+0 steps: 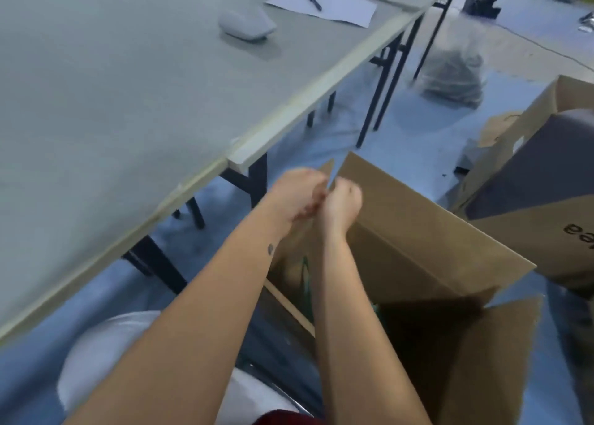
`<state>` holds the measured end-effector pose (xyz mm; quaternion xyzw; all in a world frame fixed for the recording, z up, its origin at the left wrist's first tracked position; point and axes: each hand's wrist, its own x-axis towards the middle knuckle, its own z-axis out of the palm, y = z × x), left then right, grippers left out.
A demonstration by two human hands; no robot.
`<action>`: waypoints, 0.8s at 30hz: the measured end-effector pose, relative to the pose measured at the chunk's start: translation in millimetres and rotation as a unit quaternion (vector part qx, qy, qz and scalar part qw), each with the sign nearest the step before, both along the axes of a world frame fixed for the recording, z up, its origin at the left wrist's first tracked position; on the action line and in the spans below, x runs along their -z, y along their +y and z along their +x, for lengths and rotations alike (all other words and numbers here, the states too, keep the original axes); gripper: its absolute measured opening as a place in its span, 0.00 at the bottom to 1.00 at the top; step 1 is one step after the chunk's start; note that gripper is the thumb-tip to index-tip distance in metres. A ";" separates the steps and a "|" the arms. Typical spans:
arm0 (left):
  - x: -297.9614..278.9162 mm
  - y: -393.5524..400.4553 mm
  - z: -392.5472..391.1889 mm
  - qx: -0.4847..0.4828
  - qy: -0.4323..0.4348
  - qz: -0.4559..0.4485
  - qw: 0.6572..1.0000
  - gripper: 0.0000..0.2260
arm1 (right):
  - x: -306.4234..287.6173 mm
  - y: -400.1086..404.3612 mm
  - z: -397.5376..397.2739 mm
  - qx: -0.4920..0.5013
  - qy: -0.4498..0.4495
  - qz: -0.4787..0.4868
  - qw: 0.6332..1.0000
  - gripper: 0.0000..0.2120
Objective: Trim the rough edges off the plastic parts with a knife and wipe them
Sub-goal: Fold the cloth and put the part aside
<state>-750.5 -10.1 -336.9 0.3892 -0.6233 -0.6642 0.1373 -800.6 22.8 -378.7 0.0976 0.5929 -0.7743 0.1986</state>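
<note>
Both our arms reach out over an open cardboard box on the floor to the right of the table. Our left hand and right hand meet knuckle to knuckle at the far corner of the box, where two upright flaps nearly touch. The fingers of both look curled, but the picture is smeared by motion, so we cannot tell whether they pinch a flap edge, hold something small, or hold nothing.

The plastic parts are not clearly in view. Something dark and greenish shows low inside the box beneath our forearms, and we judge the parts may lie there, though we cannot confirm it. No knife shows anywhere, and on the table we see only a pale folded cloth, which may serve for wiping, and a pen lying on a sheet of paper.

The chief risk from here is the box itself: pulling hard at that corner could tear a flap or drag the whole box across the blue floor. The near right flap leans outward and could fold in over the opening as we reach down. Raw cardboard edges sit right against our fingers and wrists.

For room, the table edge runs close along our left, with its dark legs just beyond the box. A second cardboard box crowds the right side. The freest path is straight up and back toward us.
</note>
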 end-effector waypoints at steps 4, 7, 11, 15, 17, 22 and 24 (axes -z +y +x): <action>-84.2 -40.1 60.3 -0.058 0.092 -0.166 0.980 0.11 | -106.4 -60.9 61.7 -0.074 0.233 -0.080 0.966 0.12; -130.7 -71.6 139.3 -0.162 0.151 -0.255 0.941 0.13 | -156.3 -103.1 135.2 -0.182 0.321 -0.145 0.918 0.14; -141.6 -107.4 258.7 -0.345 0.066 -0.305 0.885 0.12 | -167.0 -152.4 247.1 -0.412 0.372 -0.134 0.821 0.15; -112.1 -117.5 369.8 -0.472 0.006 -0.267 0.840 0.11 | -142.1 -185.2 341.1 -0.558 0.530 -0.033 0.637 0.11; -92.6 -116.3 414.1 -0.509 -0.025 -0.243 0.825 0.10 | -128.7 -199.8 367.0 -0.501 0.653 0.076 0.563 0.17; -58.3 -119.0 476.5 -0.574 -0.072 -0.211 0.788 0.10 | -114.6 -237.5 372.9 -0.510 0.692 0.180 0.479 0.42; -50.7 -126.9 484.0 -0.588 -0.092 -0.214 0.774 0.10 | -114.8 -250.4 371.2 -0.506 0.690 0.207 0.473 0.36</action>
